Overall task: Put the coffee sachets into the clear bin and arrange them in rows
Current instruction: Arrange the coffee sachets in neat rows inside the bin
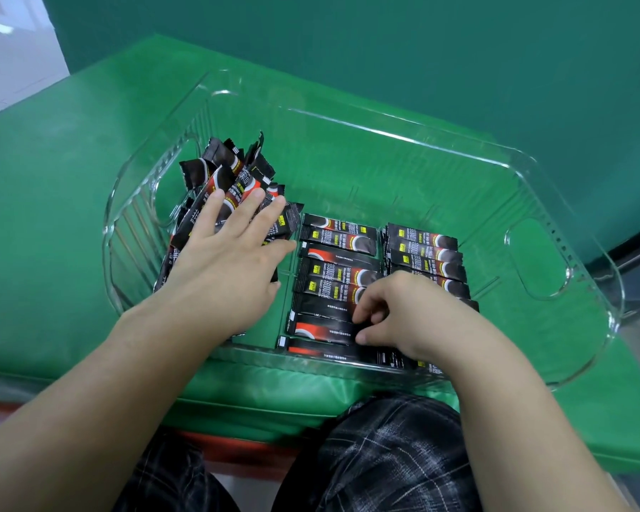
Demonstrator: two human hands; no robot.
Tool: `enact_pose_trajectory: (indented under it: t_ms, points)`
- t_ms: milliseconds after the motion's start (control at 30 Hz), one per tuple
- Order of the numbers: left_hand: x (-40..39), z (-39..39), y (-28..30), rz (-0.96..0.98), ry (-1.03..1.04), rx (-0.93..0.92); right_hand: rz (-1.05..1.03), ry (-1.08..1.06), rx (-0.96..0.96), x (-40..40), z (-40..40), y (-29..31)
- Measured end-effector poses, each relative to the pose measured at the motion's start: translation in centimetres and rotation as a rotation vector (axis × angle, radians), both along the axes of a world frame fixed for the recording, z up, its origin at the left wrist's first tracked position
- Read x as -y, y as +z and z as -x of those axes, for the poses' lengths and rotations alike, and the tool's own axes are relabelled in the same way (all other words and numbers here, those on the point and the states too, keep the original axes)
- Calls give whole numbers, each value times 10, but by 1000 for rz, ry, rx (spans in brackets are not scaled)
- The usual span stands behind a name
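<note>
Two hands (222, 267) (403, 315) in one bin (555, 201)

Support surface: table covered in a glossy green padded sheet (71, 201), wrinkled and folded over along the near edge, where a red strip (237, 447) shows below it. Directly on the sheet: one clear bin (555, 327), rectangular with rounded corners, ribbed walls and a cut-out handle at each short end, sitting slightly askew to the table edge. Green shows through its transparent base.
</note>
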State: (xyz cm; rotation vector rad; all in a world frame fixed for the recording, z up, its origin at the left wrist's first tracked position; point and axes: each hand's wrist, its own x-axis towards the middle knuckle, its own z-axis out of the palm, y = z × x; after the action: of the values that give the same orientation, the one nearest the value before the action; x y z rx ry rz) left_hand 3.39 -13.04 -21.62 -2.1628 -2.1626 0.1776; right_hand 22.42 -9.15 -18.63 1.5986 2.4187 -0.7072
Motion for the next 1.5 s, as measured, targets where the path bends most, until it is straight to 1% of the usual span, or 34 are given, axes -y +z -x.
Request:
enact_pose_trajectory:
  t_ms: [367,733,967,1000,1067,1100,1167,1267,1500]
  points:
    - [0,0,0,-8,-2,10,-8,8,63,2,6,-3]
    - [0,0,-1,-7,5,5,-34,17,76,0,10,-5]
    - [0,0,-1,-9,2,11,-37,20,52,1,8,-4]
    - [0,0,-1,-8,2,8,-60,9,24,0,7,-3]
    - [-1,1,-1,-6,3,8,-187,-37,-40,-6,5,-2]
    - [-1,1,-1,-5,4,9,-271,-54,-39,-10,5,-2]
    - [0,0,-1,-5,1,7,-382,-61,41,-19,7,-4]
    - [0,0,-1,-15,-2,13,-401,-67,122,-31,14,-10]
    - [0,0,-1,-12,-5,14,-402,-119,154,-52,29,-23]
